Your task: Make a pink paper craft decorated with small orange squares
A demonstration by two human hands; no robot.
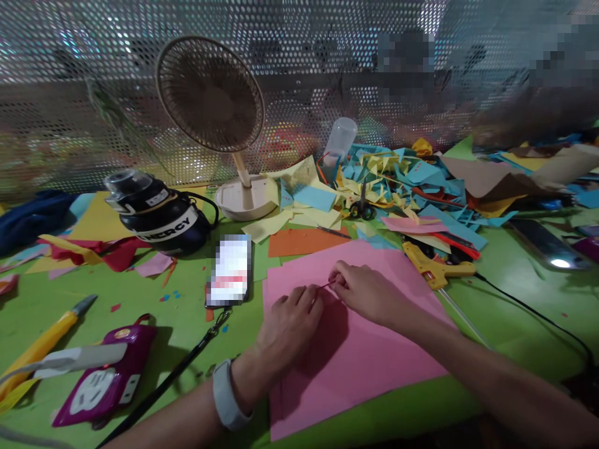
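Above a stack of pink paper sheets, my two hands almost meet. A thin dark-red strip stretches across the small gap between them. My left hand, with a grey band on its wrist, is closed at one end of the strip; its fingertips are partly hidden. My right hand pinches the other end between thumb and curled fingers. Whether the strip is paper or wire I cannot tell. Both hands cast shadows on the top pink sheet.
A lit phone lies left of the pink sheets, a yellow glue gun right. Behind are a fan, a black bottle, scissors and paper scraps. A yellow cutter and purple power bank lie front left.
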